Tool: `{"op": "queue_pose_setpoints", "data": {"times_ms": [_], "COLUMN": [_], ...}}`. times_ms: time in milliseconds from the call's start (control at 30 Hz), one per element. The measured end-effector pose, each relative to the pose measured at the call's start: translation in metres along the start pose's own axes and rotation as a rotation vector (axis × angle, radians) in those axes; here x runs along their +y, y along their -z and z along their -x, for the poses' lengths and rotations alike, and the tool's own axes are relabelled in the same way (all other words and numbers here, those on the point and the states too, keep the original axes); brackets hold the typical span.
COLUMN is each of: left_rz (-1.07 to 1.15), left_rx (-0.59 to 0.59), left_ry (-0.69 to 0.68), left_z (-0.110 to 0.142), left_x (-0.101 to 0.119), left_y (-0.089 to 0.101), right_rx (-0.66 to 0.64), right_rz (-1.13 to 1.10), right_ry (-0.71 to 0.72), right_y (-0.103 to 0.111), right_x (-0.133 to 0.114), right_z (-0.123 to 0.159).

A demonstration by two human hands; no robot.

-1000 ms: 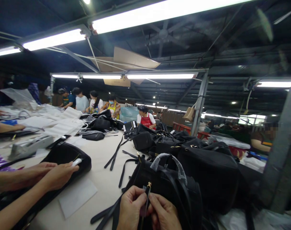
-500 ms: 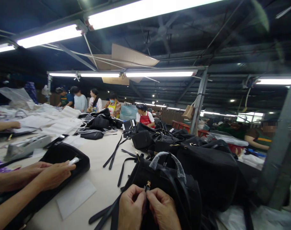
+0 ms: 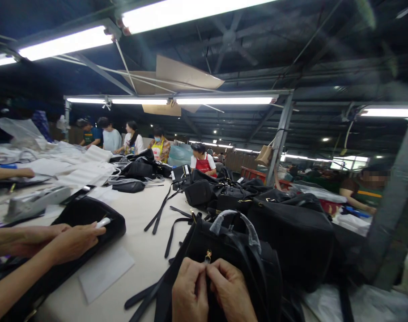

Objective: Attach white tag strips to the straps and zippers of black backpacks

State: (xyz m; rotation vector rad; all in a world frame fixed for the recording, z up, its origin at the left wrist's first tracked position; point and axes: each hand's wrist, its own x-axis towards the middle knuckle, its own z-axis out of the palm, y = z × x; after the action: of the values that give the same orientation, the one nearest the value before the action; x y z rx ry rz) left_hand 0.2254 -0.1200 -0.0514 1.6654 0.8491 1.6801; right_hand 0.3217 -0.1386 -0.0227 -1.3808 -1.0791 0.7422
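Observation:
A black handbag with a plastic-wrapped handle stands in front of me on the pale table. My left hand and my right hand meet at its near side, both pinched on a black strap whose small gold clasp sticks up between the thumbs. The fingers of both hands are curled tight, knuckles toward me. The lower part of the strap is hidden behind my hands.
At left a co-worker's two hands press on another black bag, holding a small white object. Loose black straps lie mid-table. More black bags pile at right. Several people stand at the far end.
My hands have drawn the strap down, so less of it and its gold clasp stands above my thumbs. The view has shifted slightly; the co-worker's hands stay on their bag.

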Motion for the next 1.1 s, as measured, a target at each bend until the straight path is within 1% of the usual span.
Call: {"op": "queue_pose_setpoints", "data": {"times_ms": [100,133,233,300,400,467,500,600,667,700,767,867,967,1100], "left_rz": [0.038,0.04,0.003,-0.012,0.041,0.127,0.193,0.419,0.51,0.524,0.514,0.488,0.462,0.389], "left_rx": [0.044,0.037,-0.049,-0.096,-0.075,-0.113,-0.155,-0.298,-0.327,-0.326,-0.338,-0.354,-0.365,-0.352], "left_ry": [-0.071,-0.082,-0.112,-0.13,-0.099,-0.001,0.089,0.457,0.66,0.72,0.79,0.828,0.828,0.767], "left_z": [0.006,0.007,0.009,0.009,0.008,0.005,0.004,-0.001,-0.004,-0.006,-0.009,-0.013,-0.015,-0.016], "left_x": [-0.006,-0.008,-0.011,-0.009,-0.001,0.005,0.007,0.006,0.001,-0.002,-0.007,-0.012,-0.013,-0.009], "left_y": [-0.003,-0.003,-0.001,0.001,0.004,0.008,0.01,0.016,0.016,0.016,0.014,0.012,0.011,0.012], "right_rx": [-0.006,-0.017,-0.045,-0.046,-0.024,-0.002,0.008,0.032,0.03,0.028,0.021,0.0,0.013,0.036], "right_rz": [0.014,0.012,-0.01,-0.021,-0.042,-0.044,-0.043,-0.039,-0.034,-0.021,0.02,0.103,0.208,0.31], "right_ry": [0.001,-0.005,-0.001,0.01,0.01,0.016,0.02,0.035,0.047,0.056,0.077,0.12,0.17,0.24], "right_y": [0.0,0.0,0.0,0.001,0.001,0.001,0.001,-0.002,-0.003,-0.004,-0.004,-0.001,0.001,0.004], "right_x": [-0.003,-0.004,-0.006,-0.005,-0.003,-0.003,-0.003,-0.003,-0.002,-0.001,0.002,0.007,0.01,0.013], "right_z": [0.002,0.003,0.005,0.005,0.003,0.002,0.001,0.001,0.002,0.003,0.004,0.005,0.006,0.005]}}
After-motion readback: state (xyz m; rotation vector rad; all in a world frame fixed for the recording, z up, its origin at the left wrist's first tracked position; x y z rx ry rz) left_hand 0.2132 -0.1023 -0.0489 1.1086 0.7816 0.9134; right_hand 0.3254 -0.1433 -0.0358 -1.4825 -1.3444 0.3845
